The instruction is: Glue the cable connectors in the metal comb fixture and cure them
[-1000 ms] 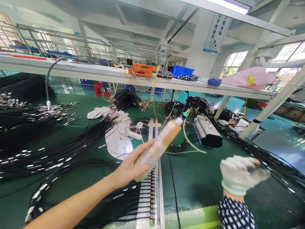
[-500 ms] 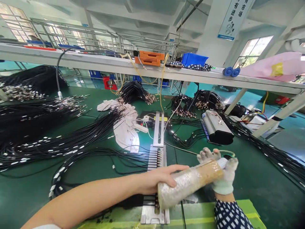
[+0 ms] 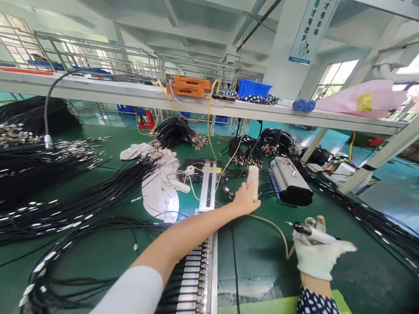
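Note:
My bare left hand (image 3: 245, 199) is stretched forward across the bench. Its fingers are closed round the near end of a tape-wrapped cylinder (image 3: 253, 176), whose far end points towards the black cable bundles. At the right, my right hand (image 3: 316, 248) wears a pale glove with bare fingertips and lies palm up. Across its palm is a pen-shaped tool (image 3: 322, 236) with a thin tip, a black front and a pale body, held by curled fingers. Beneath my left arm runs a metal fixture (image 3: 212, 270) with a row of black cables seated in it.
Black cable bundles (image 3: 98, 192) cover the left of the green bench. White gloves (image 3: 160, 187) lie beside a black box (image 3: 193, 176). A silver-and-black device (image 3: 290, 181) stands at the right. A shelf (image 3: 288, 114) crosses the back, carrying orange cases (image 3: 190, 86) and a blue bin (image 3: 253, 88).
My left hand has carried the wrapped cylinder from above the fixture forward to the back of the bench. My right hand no longer meets the cylinder and has turned, showing the pen-shaped tool.

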A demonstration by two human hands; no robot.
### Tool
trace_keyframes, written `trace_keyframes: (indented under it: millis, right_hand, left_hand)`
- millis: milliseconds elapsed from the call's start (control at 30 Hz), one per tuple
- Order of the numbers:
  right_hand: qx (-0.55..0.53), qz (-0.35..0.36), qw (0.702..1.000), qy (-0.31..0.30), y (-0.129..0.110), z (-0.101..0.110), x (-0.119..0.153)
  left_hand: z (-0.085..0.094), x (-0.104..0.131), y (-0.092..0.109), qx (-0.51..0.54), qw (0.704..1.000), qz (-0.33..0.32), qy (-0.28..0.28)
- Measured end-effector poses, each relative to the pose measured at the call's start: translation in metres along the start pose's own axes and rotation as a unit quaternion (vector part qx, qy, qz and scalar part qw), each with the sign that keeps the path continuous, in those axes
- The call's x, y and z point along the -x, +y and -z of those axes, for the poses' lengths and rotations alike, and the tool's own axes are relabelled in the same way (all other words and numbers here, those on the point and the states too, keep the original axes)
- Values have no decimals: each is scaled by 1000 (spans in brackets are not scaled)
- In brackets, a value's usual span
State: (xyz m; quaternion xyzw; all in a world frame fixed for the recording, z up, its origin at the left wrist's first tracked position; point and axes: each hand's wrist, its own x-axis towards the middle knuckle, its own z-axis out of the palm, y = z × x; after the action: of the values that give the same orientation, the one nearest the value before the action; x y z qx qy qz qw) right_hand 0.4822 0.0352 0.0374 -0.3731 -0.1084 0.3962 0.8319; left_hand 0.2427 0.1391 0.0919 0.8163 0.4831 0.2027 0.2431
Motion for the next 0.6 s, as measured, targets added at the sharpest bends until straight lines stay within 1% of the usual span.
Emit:
trace_keyframes:
  millis: [33, 67, 100, 167, 233, 267, 333, 367, 400, 467, 533, 600]
  right_hand:
    - [4, -3, 1000, -2, 2, -3, 2]
    - [7, -5, 1000, -13, 4, -6, 4]
    - [6, -9, 1000, -28, 5, -9, 7]
    - [-3, -19, 997, -69, 6, -14, 14]
    - [-16, -32, 994, -103, 8, -20, 25]
    - [-22, -38, 993, -110, 9, -24, 31]
    - [-27, -53, 992, -112, 12, -31, 42]
    - [-27, -66, 991, -114, 15, -33, 47]
    - [-27, -83, 989, -118, 19, -36, 51]
    - [-28, -121, 983, -136, 28, -37, 56]
    - [-24, -147, 975, -163, 39, -36, 58]
    - [-4, -158, 968, -193, 49, -33, 57]
  left_hand:
    - [-5, -8, 1, -15, 1000, -8, -5]
    - [-8, -11, 0, -35, 999, -22, -10]
    - [-10, -9, -3, -55, 998, -40, -14]
    - [-8, 5, -17, -88, 992, -85, -20]
    - [1, 27, -37, -117, 987, -113, -18]
    - [7, 36, -48, -131, 985, -112, -15]
    - [20, 49, -68, -160, 983, -90, -5]
    - [25, 50, -76, -173, 982, -77, 0]
    - [28, 48, -83, -183, 981, -68, 5]
    - [28, 36, -90, -192, 979, -65, 10]
    - [24, 20, -89, -190, 979, -70, 17]
    - [22, 10, -88, -178, 981, -74, 24]
